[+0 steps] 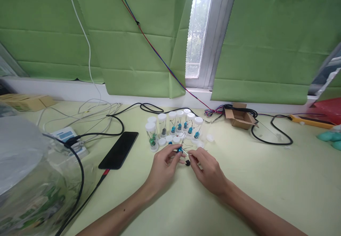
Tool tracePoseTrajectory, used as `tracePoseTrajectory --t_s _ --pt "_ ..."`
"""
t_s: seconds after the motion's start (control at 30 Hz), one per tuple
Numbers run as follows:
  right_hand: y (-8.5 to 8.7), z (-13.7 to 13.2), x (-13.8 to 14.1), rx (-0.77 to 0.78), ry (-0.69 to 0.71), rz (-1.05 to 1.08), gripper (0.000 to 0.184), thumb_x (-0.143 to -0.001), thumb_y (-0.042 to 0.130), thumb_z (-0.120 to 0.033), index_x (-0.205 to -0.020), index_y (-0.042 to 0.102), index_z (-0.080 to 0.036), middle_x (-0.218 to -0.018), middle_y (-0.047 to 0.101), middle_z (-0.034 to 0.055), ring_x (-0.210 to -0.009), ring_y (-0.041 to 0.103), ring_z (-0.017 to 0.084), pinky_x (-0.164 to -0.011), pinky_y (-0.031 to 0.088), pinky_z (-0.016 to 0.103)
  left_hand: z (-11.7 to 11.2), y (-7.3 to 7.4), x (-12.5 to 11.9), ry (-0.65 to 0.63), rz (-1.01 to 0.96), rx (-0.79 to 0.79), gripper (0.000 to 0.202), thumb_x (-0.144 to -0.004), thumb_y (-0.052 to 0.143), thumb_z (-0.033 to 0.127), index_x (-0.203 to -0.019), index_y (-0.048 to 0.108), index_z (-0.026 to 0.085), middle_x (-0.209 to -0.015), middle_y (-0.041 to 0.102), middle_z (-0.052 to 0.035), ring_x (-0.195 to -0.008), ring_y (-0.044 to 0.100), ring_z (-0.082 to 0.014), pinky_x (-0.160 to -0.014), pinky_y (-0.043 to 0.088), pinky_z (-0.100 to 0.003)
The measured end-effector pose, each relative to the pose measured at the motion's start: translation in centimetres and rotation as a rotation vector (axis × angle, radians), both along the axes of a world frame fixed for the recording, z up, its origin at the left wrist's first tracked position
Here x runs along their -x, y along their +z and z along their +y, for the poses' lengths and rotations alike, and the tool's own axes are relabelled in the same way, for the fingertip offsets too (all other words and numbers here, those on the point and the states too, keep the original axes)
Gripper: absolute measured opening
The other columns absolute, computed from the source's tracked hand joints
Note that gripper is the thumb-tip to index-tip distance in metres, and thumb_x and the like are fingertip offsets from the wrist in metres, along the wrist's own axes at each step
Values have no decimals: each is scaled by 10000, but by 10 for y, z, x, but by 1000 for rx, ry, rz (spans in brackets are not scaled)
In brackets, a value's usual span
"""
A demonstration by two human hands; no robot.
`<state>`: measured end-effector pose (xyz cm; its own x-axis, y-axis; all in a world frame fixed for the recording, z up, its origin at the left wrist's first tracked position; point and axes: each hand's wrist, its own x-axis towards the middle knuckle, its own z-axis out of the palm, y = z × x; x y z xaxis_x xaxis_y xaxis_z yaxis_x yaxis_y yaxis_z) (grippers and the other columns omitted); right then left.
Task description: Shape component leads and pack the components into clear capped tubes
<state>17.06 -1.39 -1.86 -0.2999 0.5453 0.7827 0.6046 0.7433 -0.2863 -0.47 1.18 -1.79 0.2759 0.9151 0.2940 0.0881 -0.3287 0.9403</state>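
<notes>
My left hand (163, 166) pinches a small blue bead-like part (180, 150) with a thin wire on it. My right hand (206, 168) is closed in a pinch on the other end of that wire, close beside the left hand. A small black part (188, 163) lies on the table between the two hands. Just beyond my fingers stand several clear tubes with white caps (174, 125), each holding a blue, green or dark piece. A few loose white caps (169, 139) lie in front of them.
A black phone (119, 150) lies to the left with a cable plugged in. A clear plastic bag (26, 179) fills the left edge. Black and white cables (114, 117) loop across the back. A small open cardboard box (239, 117) sits right of the tubes, below the green curtains.
</notes>
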Motion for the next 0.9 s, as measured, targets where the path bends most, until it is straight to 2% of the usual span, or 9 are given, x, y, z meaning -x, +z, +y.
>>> tracePoseTrajectory --t_s 0.5,0.67,0.9 --pt "-1 1 -2 112 13 113 159 -962 437 -115 -1012 571 -184 -785 590 45 -707 550 160 -613 450 270 3 -1 3 -20 -31 -64 195 -899 582 267 -1062 651 185 -932 625 -58 -784 703 -202 -713 610 -343" --pt "0 1 -1 226 -3 221 141 -965 442 -171 -1008 576 -183 -760 596 34 -645 552 146 -568 454 258 3 0 3 -13 7 -66 185 -888 595 285 -1035 650 187 -911 629 -52 -721 693 -188 -679 595 -325" --pt "5 -1 -2 421 5 320 152 -964 453 -253 -990 581 -175 -659 521 -9 -576 487 131 -536 417 252 3 2 1 -30 -12 -10 179 -869 614 312 -998 640 190 -894 645 -50 -705 687 -188 -673 588 -326"
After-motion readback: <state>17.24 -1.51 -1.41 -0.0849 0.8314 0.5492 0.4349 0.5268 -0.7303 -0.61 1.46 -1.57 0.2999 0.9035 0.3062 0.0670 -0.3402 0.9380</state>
